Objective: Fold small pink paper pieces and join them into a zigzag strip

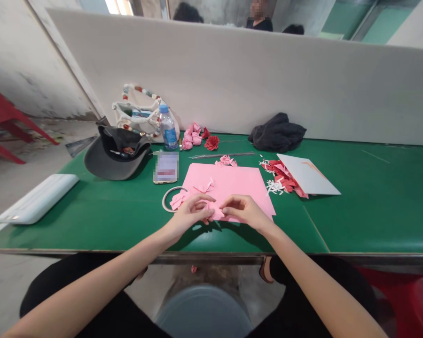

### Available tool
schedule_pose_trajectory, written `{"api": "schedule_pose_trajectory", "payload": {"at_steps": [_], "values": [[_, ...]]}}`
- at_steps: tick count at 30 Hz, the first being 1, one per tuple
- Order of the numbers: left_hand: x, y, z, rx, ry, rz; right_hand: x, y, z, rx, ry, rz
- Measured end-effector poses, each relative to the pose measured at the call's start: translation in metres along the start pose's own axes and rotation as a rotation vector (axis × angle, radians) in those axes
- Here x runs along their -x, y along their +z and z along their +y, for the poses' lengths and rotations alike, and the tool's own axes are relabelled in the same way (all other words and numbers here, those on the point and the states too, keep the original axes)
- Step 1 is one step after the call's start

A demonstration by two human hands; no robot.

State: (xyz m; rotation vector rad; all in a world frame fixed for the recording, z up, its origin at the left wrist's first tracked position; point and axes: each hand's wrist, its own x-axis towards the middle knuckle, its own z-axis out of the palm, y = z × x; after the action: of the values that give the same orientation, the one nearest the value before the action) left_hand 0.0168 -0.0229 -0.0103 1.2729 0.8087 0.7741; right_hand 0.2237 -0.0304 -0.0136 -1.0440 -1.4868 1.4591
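- Bare forearms (91,281) angled inward across the edge of a green table (356,211)
- Left hand (190,217) and right hand (243,213) half curled, pinching a small folded pink paper piece (214,212)
- Beneath them, a pink paper sheet (232,180), largely intact
- Beyond, finished-looking paper roses (192,137); red paper scraps (281,176) heaped to the right
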Motion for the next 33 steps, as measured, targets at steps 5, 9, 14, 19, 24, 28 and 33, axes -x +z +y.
{"api": "schedule_pose_trajectory", "payload": {"at_steps": [5,9,14,19,24,28,33], "values": [[0.000,0.002,-0.005,-0.006,-0.018,-0.014,0.000,0.006,0.004,-0.043,0.035,-0.013],[0.000,0.004,-0.010,0.007,-0.014,-0.040,0.000,0.014,0.009,-0.081,0.053,-0.024],[0.001,0.004,-0.006,-0.014,-0.022,-0.037,-0.001,0.015,0.013,-0.031,0.041,0.018],[0.002,0.002,0.001,-0.091,-0.009,-0.010,-0.001,0.014,0.011,0.092,-0.005,0.101],[0.001,0.002,-0.001,-0.028,-0.022,-0.003,0.002,0.022,0.016,0.249,-0.084,0.238],[0.000,0.003,-0.005,0.013,-0.020,-0.015,0.002,0.030,0.023,0.166,-0.093,0.289],[0.001,0.002,-0.006,-0.174,0.073,-0.010,0.003,0.032,0.022,0.136,-0.077,0.294]]}}
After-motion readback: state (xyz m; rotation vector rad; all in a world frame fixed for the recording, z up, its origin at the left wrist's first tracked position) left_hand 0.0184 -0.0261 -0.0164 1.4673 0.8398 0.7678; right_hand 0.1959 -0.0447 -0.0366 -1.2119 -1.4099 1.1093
